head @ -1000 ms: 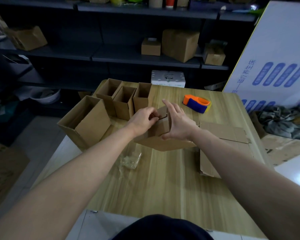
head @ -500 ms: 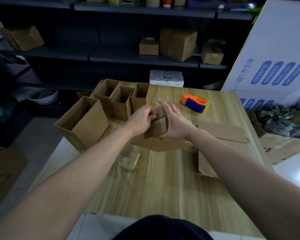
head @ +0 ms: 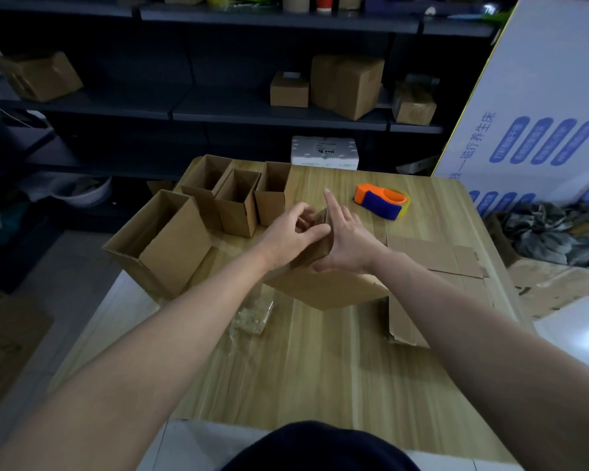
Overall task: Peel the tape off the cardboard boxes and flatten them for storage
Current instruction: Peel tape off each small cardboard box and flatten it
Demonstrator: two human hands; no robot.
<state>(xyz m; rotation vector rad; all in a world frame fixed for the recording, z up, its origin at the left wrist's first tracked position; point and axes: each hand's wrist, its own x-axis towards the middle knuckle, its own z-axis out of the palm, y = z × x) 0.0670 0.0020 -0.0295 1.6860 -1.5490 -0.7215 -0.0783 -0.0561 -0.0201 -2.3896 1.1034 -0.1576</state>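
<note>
A brown cardboard box sits tilted at the middle of the wooden table. My left hand curls its fingers round the box's top flap. My right hand lies flat against the box's right side with straight fingers. A crumpled wad of clear tape lies on the table just in front of the box. Flattened cardboard lies to the right of the box.
Several open cardboard boxes stand at the table's left and back. An orange and blue tape dispenser lies at the back right. Dark shelves with boxes stand behind. A large white carton leans at the right.
Both hands have stayed on the box while the left fingers worked at the top flap. The right hand's fingers now point more upright along the box.
</note>
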